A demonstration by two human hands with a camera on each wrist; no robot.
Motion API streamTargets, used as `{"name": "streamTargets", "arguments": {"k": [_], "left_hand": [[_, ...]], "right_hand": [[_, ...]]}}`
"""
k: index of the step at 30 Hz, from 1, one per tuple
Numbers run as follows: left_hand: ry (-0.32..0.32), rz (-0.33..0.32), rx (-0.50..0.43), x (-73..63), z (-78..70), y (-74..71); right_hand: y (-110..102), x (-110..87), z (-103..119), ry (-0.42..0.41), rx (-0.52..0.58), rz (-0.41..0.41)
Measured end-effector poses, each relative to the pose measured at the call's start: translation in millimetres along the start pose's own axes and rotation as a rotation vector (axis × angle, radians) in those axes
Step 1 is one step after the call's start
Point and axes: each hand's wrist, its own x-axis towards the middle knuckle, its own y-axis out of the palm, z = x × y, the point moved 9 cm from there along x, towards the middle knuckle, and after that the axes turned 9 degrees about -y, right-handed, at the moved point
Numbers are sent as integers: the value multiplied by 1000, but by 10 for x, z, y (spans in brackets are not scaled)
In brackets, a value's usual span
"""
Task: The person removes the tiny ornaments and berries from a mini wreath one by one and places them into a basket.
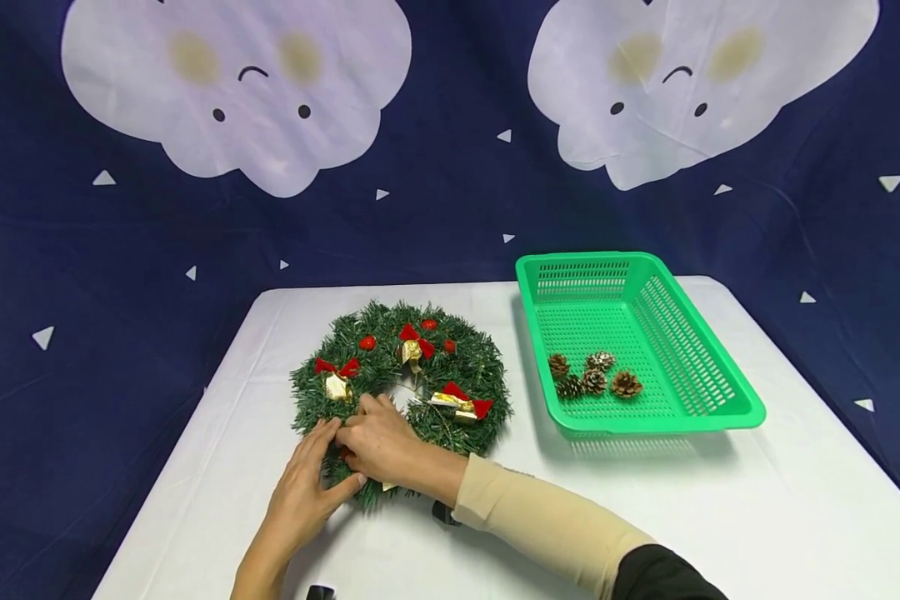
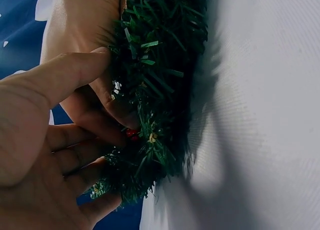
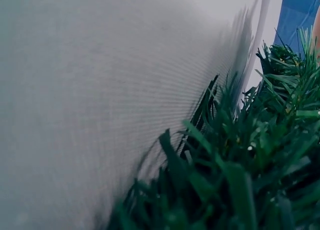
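Observation:
A green wreath point(image 1: 476, 367) lies on the white table, trimmed with red bows point(image 1: 416, 340), gold ornaments point(image 1: 337, 387) and red berries point(image 1: 367, 342). At its near left side, my right hand point(image 1: 381, 437) pinches a small red berry point(image 2: 131, 134) down among the needles. My left hand point(image 1: 305, 487) rests on the wreath's outer edge, fingers and thumb spread, just beside the right hand. Up close in the left wrist view, the right fingertips partly cover the berry. The right wrist view holds mostly green needles point(image 3: 240, 175) and white cloth.
To the right of the wreath stands a green plastic basket point(image 1: 708, 350) with several pine cones point(image 1: 626, 384) in its near left part. A small black object point(image 1: 444, 513) shows below the right wrist, another point(image 1: 320, 592) at the front edge. A dark blue cloth hangs behind.

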Motion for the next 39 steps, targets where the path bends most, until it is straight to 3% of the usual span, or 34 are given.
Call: {"name": "streamTargets", "arguments": {"k": [10, 19, 22, 28, 34, 39], "left_hand": [[5, 1, -10, 13, -54, -22], [88, -74, -22, 32, -146, -78], [79, -67, -32, 35, -151, -74], [-13, -4, -42, 51, -106, -19], [22, -32, -41, 68, -144, -11], [21, -20, -23, 94, -150, 29]], "right_hand": [[-66, -47, -74, 20, 212, -101], [-177, -124, -205, 100, 393, -166], [-253, -177, -255, 114, 427, -199], [-449, -322, -405, 145, 463, -278], [-767, -470, -549, 113, 508, -421], [-978, -626, -735, 147, 549, -506]]}}
